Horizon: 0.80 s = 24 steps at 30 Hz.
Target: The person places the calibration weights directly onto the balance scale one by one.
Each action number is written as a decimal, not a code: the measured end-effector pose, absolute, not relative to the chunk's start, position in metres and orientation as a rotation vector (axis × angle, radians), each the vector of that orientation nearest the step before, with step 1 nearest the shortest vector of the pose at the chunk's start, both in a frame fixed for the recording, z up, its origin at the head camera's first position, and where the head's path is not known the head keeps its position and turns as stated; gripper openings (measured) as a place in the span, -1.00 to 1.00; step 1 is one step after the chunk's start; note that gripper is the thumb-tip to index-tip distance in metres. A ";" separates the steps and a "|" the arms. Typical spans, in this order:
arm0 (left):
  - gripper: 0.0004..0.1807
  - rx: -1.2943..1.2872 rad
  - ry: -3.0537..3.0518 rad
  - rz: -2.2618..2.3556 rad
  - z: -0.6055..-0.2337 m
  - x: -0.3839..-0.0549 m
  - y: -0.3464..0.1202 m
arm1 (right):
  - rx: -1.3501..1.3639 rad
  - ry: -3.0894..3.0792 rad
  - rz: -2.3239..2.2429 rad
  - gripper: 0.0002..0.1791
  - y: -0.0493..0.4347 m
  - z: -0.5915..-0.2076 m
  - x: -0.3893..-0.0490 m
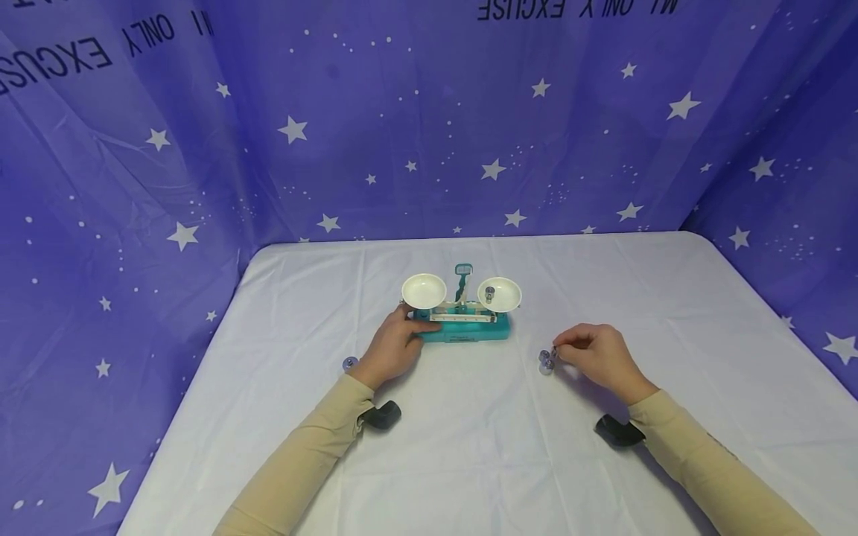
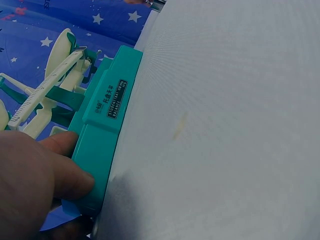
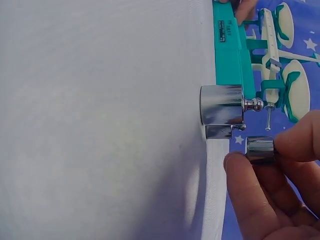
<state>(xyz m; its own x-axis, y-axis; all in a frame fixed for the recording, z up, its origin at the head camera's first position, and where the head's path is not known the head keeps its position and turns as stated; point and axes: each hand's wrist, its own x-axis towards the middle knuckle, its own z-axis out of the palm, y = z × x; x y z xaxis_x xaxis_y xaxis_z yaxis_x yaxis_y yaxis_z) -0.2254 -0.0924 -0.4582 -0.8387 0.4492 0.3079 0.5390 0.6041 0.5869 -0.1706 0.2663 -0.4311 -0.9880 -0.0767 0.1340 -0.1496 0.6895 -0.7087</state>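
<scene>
A teal tray balance (image 1: 464, 331) with two white pans stands near the middle of the table. My left hand (image 1: 392, 346) grips the left end of its base, thumb on the front face. A metal weight (image 1: 490, 295) sits in the right pan (image 1: 509, 296), while the left pan (image 1: 424, 292) holds nothing. To the balance's right, my right hand (image 1: 596, 356) pinches a small cylindrical metal weight (image 3: 261, 150) between thumb and fingers. Close beside it stand a large knobbed weight (image 3: 220, 106) and a smaller one (image 3: 218, 132) on the cloth.
Another metal weight (image 1: 350, 363) lies on the white tablecloth (image 1: 456, 439), just left of my left wrist. Purple star-printed curtains (image 1: 402, 134) hang behind the table and along both sides. Dark wrist-worn devices (image 1: 620, 432) sit under both forearms.
</scene>
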 end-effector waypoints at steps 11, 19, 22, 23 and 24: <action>-0.57 -0.824 -2.700 -1.058 -0.459 -0.226 -0.092 | 0.195 -2.691 1.236 -0.87 0.266 -0.431 -0.173; -0.56 -0.822 -2.705 -1.063 -0.456 -0.224 -0.092 | 0.259 -2.632 1.241 -0.87 0.267 -0.429 -0.177; -0.56 -0.822 -2.702 -1.066 -0.455 -0.224 -0.091 | 0.261 -2.633 1.250 -0.86 0.266 -0.427 -0.179; -0.56 -0.822 -2.702 -1.067 -0.455 -0.223 -0.091 | 0.260 -2.633 1.250 -0.86 0.266 -0.427 -0.179; -0.56 -0.823 -2.702 -1.069 -0.455 -0.223 -0.091 | 0.259 -2.635 1.252 -0.86 0.266 -0.426 -0.180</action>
<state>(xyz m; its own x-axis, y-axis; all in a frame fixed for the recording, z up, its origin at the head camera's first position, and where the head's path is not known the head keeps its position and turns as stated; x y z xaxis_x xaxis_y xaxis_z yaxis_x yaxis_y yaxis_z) -0.2234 -0.0908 -0.4548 -0.8445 0.4429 0.3011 0.5291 0.6024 0.5977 -0.1799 0.2656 -0.4261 -0.9620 -0.0670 0.2648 -0.2476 0.6234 -0.7416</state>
